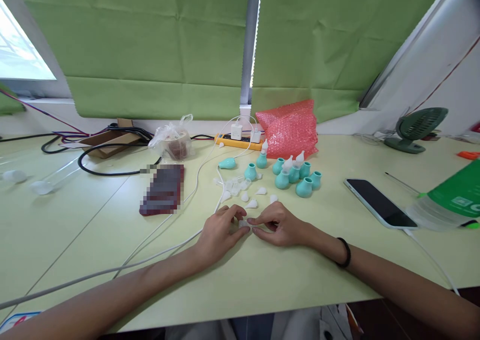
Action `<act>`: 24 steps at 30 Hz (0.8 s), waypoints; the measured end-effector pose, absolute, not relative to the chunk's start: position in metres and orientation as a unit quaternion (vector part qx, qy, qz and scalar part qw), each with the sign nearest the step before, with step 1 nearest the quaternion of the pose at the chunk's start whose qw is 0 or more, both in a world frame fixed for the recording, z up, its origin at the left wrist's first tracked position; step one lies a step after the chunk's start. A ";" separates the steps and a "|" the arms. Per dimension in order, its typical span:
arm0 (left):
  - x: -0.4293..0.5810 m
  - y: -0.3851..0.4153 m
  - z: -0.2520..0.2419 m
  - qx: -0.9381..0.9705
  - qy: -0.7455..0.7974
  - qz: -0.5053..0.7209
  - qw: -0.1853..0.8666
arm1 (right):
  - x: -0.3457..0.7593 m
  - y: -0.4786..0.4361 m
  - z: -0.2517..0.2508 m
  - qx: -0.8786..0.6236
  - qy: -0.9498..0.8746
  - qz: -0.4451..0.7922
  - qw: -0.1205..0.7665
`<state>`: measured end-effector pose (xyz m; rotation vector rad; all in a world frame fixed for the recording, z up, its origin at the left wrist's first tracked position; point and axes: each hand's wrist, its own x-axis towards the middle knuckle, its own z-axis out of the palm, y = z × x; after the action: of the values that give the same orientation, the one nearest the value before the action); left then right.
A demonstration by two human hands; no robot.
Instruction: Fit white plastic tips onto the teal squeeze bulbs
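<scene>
My left hand (221, 232) holds a small translucent white plastic piece (243, 224) between thumb and fingers, low over the table. From the other side my right hand (279, 225) pinches at the same piece, its fingertips meeting it; finer detail is too small to make out. Just beyond my fingers lie several white teardrop-shaped tips (252, 204) and a cluster of clear plastic pieces (235, 186). Farther back stand several teal squeeze bulbs (304, 187), some with a clear nozzle (300, 157) fitted on top. One teal bulb (227, 163) rests on its side.
White cables (161, 252) cross the table on the left, near a dark phone-like item (165, 190). A phone (378, 202) and green-labelled bottle (450, 195) are at right. Behind are a power strip (240, 141), red bubble-wrap bag (288, 130), tape roll (178, 145) and small fan (416, 127).
</scene>
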<state>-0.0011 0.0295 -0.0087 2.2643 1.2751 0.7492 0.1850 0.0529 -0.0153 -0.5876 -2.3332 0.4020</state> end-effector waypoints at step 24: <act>-0.002 0.028 -0.006 0.860 0.419 0.248 0.152 | 0.186 0.053 -0.015 -0.207 -0.915 -0.002 0.347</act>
<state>-0.0018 0.0282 -0.0065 2.4687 1.2039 0.7114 0.1859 0.0528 -0.0148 -0.5382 -2.3730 -0.0049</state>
